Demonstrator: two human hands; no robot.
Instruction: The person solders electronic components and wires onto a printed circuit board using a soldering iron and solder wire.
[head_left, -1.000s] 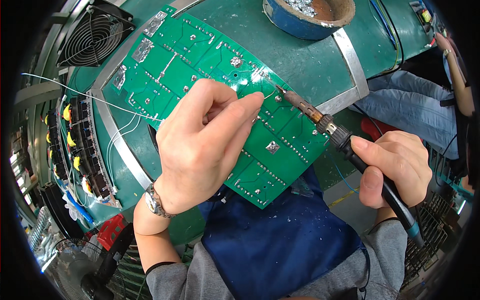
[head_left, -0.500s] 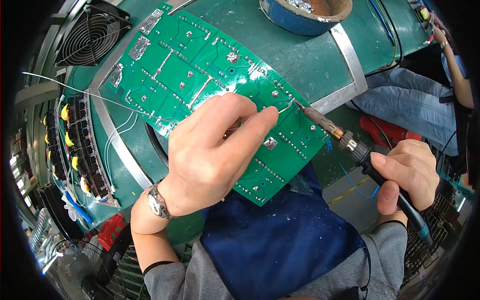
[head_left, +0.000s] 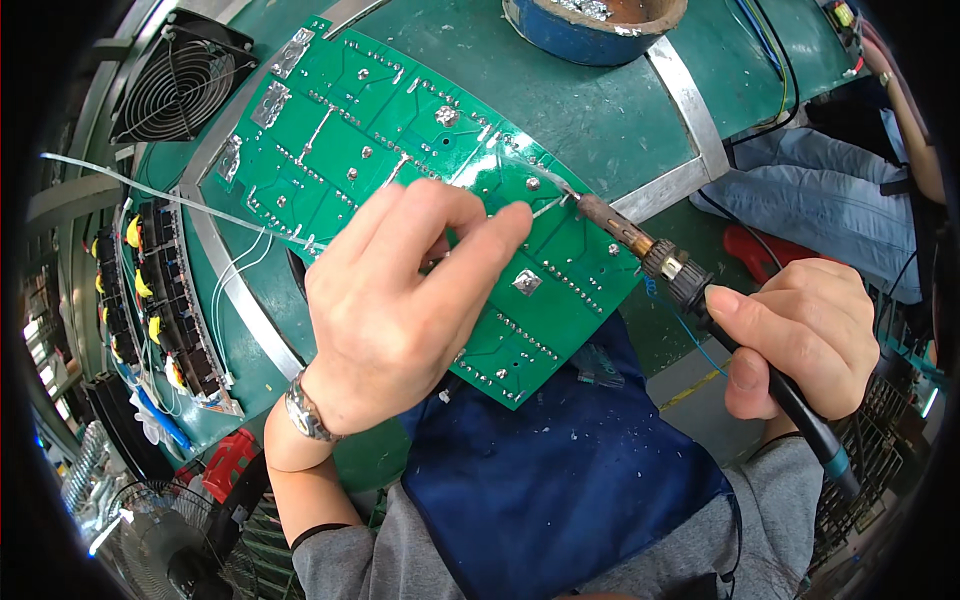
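Observation:
A large green circuit board (head_left: 330, 150), dotted with solder joints, lies tilted across the table edge and over my apron. My left hand (head_left: 400, 290) pinches a thin length of solder wire (head_left: 185, 200); its long tail runs off to the left, and its short end meets the board near the iron. In my right hand (head_left: 805, 340) is a soldering iron (head_left: 690, 285) with a black handle. The iron's tip touches the board's right part, at the wire's end, where a faint wisp of smoke shows.
A blue round pot (head_left: 595, 30) with metal scraps stands at the far side. A black fan (head_left: 183, 80) is at far left, above a row of black parts with yellow pieces (head_left: 150, 290). Another person's jeans-clad legs (head_left: 810, 200) show at right.
Both hands have shifted slightly left, with the iron's tip and solder wire moving left along the board. A wisp of smoke now shows by the tip.

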